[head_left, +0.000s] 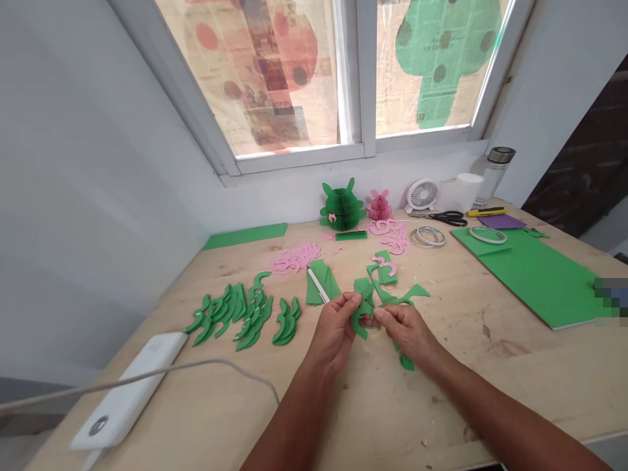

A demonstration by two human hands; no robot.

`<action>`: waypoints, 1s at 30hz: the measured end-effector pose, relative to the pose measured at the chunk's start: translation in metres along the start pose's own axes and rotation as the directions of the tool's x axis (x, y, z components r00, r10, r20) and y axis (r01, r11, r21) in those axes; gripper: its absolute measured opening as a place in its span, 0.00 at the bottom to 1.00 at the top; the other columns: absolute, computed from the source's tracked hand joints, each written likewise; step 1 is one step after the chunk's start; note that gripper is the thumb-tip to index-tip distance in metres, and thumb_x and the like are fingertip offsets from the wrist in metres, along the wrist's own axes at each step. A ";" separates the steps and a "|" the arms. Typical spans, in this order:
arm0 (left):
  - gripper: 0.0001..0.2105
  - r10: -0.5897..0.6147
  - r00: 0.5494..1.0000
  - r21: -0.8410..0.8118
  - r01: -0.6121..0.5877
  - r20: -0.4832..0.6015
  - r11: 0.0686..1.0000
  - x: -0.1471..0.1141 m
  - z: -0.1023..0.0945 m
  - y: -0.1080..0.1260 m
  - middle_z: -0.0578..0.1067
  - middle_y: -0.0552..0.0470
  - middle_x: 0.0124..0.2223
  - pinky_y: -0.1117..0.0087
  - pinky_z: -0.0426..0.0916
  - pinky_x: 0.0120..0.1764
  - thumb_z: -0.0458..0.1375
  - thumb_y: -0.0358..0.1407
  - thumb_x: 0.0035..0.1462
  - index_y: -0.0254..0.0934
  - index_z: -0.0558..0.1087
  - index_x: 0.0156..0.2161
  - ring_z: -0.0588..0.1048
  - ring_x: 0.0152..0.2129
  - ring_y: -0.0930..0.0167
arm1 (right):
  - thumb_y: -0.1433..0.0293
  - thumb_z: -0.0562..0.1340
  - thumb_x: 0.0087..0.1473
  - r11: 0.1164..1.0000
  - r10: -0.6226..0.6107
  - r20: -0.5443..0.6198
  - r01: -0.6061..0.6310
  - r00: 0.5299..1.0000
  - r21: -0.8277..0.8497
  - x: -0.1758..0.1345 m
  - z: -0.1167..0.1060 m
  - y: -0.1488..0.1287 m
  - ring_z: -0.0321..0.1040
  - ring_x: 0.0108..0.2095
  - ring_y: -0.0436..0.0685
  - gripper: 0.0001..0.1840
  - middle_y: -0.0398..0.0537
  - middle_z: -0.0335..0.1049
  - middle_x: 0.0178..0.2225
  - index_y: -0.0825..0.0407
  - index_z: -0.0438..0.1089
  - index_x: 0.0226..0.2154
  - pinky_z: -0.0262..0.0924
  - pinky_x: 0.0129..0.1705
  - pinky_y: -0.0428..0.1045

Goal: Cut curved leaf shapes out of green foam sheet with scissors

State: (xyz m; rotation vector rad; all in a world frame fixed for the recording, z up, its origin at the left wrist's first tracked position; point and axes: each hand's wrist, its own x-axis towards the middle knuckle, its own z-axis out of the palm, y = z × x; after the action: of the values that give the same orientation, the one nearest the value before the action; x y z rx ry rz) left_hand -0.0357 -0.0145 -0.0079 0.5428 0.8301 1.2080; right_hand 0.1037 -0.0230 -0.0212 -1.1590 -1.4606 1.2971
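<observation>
Between thumb and fingers, my left hand (336, 324) grips a green paper piece (360, 327) with a curved cut edge. My right hand (405, 327) is closed in a pinch at the right edge of that same piece. Green paper scraps (417, 291) lie beside and under my right hand. Just behind my left hand, a white pen (318, 286) rests on stacked green paper (328, 275). Curved green paper cutouts (255, 311) lie in several overlapping piles to the left. A pink curved cutout (385, 265) sits on green paper behind my hands.
Pink cutouts (297, 257), a green paper figure (342, 209), a pink figure (379, 205) and a small fan (422, 195) stand or lie toward the wall. Black-handled scissors (449, 218), tape rolls (428, 237) and green sheets (540, 278) are right. A white power bank (135, 386) and cable are left.
</observation>
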 end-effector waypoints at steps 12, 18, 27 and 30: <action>0.11 0.003 0.999 0.243 -0.012 0.038 0.970 0.001 -0.003 0.001 0.67 0.56 0.21 0.76 0.60 0.21 0.66 0.38 0.39 0.32 0.71 0.22 0.64 0.17 0.78 | 0.55 0.62 0.46 0.997 0.017 -0.211 0.001 0.977 0.083 0.001 -0.007 -0.002 0.47 0.19 0.47 0.18 0.38 0.54 0.19 0.55 0.68 0.29 0.44 0.20 0.44; 0.10 -0.011 0.997 0.317 -0.015 0.082 0.948 -0.001 0.001 0.002 0.66 0.56 0.20 0.75 0.58 0.19 0.66 0.37 0.39 0.32 0.71 0.21 0.62 0.16 0.79 | 0.55 0.63 0.43 0.996 0.045 -0.237 -0.026 0.971 0.080 0.002 -0.007 -0.001 0.49 0.20 0.48 0.19 0.39 0.54 0.18 0.54 0.65 0.20 0.45 0.20 0.45; 0.19 -0.149 0.974 0.344 0.084 0.168 0.935 -0.005 0.001 0.001 0.71 0.55 0.20 0.74 0.57 0.19 0.67 0.38 0.38 0.35 0.70 0.37 0.64 0.13 0.77 | 0.57 0.67 0.38 0.906 0.203 -0.343 -0.043 0.917 0.421 0.006 -0.005 0.002 0.36 0.14 0.44 0.19 0.30 0.42 0.12 0.53 0.65 0.25 0.32 0.16 0.43; 0.18 -0.123 0.979 0.369 0.055 0.163 0.928 -0.005 0.001 -0.003 0.70 0.57 0.19 0.75 0.56 0.19 0.67 0.37 0.38 0.35 0.69 0.35 0.64 0.13 0.77 | 0.58 0.68 0.38 0.874 0.224 -0.311 -0.049 0.924 0.483 0.006 -0.004 0.003 0.35 0.13 0.43 0.18 0.29 0.42 0.12 0.54 0.65 0.27 0.31 0.15 0.43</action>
State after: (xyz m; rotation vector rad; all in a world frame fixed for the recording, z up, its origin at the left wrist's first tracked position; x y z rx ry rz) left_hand -0.0340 -0.0199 -0.0083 0.8951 0.9152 0.9065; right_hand 0.1066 -0.0163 -0.0233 -1.1093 -0.7481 1.3519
